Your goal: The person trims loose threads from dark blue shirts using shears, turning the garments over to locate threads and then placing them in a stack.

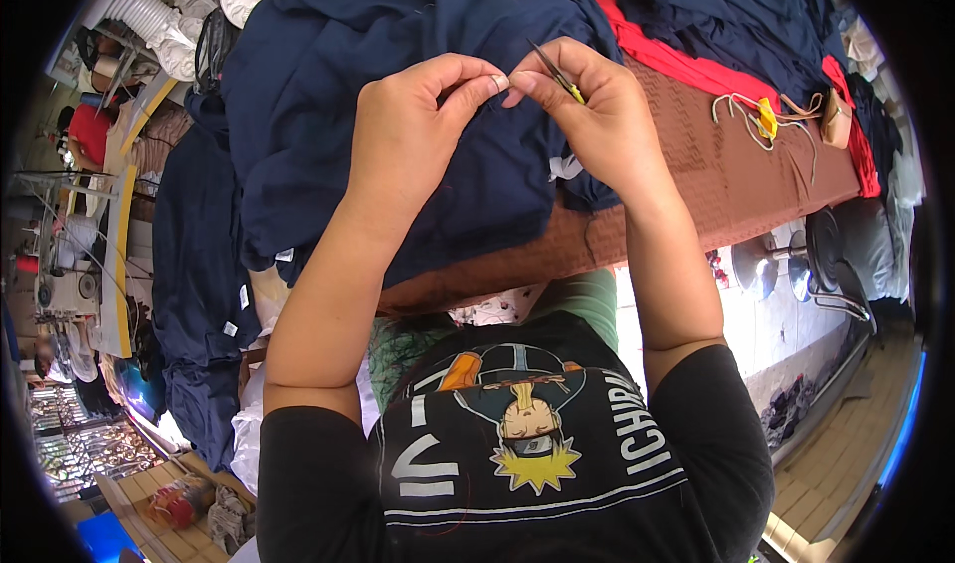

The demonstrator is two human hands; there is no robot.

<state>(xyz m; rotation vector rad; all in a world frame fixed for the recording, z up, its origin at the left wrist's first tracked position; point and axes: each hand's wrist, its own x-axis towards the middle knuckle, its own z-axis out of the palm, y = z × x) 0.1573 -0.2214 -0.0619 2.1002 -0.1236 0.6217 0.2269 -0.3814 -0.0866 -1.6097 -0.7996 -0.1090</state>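
The left hand (406, 115) is pinching thumb and forefinger fully together; it may be gripping a thread end or a fold, too fine to tell. The right hand (609, 115) is meeting it almost tip to tip, its thumb and forefinger also closed, while its curled fingers are keeping hold of thread snips (549, 66), dark blade pointing away from the wearer. Both hands are hovering over a navy cloth (388, 26), which is lying bunched across the left part of the table (716, 195) and reaching close to its near edge. A white tag (565, 168) is showing beside the right wrist. Toward the table's right end, pale cords (738, 107) are lying around a yellow piece (767, 120), with a tan object (837, 120) just beside them. Red fabric (676, 58) is running along the far side, under a second navy heap (731, 26).
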